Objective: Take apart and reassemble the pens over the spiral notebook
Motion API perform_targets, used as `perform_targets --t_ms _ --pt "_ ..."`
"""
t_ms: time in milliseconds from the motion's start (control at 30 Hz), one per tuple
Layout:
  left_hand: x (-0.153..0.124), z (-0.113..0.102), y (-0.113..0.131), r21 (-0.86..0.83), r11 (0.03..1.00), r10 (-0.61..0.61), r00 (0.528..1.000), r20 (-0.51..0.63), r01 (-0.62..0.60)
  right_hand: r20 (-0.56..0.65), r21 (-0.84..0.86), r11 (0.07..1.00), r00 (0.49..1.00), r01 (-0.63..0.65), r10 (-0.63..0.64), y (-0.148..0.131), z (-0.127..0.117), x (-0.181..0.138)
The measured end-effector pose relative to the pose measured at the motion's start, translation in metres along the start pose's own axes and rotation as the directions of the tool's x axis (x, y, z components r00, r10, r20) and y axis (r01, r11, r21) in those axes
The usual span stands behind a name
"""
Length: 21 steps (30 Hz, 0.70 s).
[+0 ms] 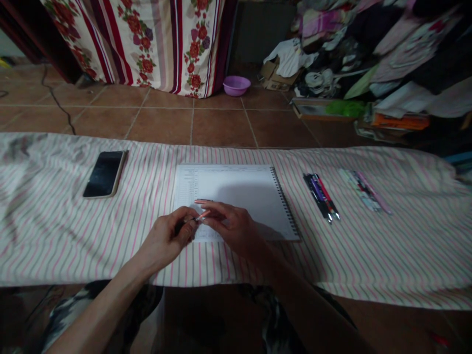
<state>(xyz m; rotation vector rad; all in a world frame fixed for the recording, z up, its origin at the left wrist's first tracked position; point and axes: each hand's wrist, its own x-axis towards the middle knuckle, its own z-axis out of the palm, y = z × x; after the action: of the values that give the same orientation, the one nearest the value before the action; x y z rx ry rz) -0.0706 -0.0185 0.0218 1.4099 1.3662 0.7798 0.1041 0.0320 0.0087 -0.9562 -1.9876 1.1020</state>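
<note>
Both hands meet over the left part of a white spiral notebook (250, 196), which lies with its coil to the right. My left hand (171, 238) is closed, with thumb and fingertips pinching one end of a slim copper-coloured pen (203, 215). The fingers of my right hand (234, 223) close on the pen's other end. Just above the right fingertips is a second copper-coloured pen-like piece (202, 201); whether it rests on the page or touches the fingers I cannot tell. The left fingers partly hide the pen's tip.
A smartphone (105, 174) lies at left on the striped cloth (147, 167). Several dark and purple pens (320, 196) lie right of the notebook, with several paler pens (365, 191) beyond. Past the table are a purple basin (236, 85), a floral curtain (147, 44) and piled clothes (401, 54).
</note>
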Motion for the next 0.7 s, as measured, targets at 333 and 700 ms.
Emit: perform_targets --t_ms 333,700 --pt "0.0005 0.0002 0.008 0.34 0.94 0.033 0.999 -0.038 -0.018 0.006 0.015 0.999 1.0 0.031 -0.031 0.0025 0.0028 -0.0007" --pt "0.0002 -0.0022 0.0073 0.441 0.897 0.044 0.998 -0.051 -0.017 0.043 -0.185 0.97 0.987 0.16 -0.155 0.0006 -0.002 0.0008"
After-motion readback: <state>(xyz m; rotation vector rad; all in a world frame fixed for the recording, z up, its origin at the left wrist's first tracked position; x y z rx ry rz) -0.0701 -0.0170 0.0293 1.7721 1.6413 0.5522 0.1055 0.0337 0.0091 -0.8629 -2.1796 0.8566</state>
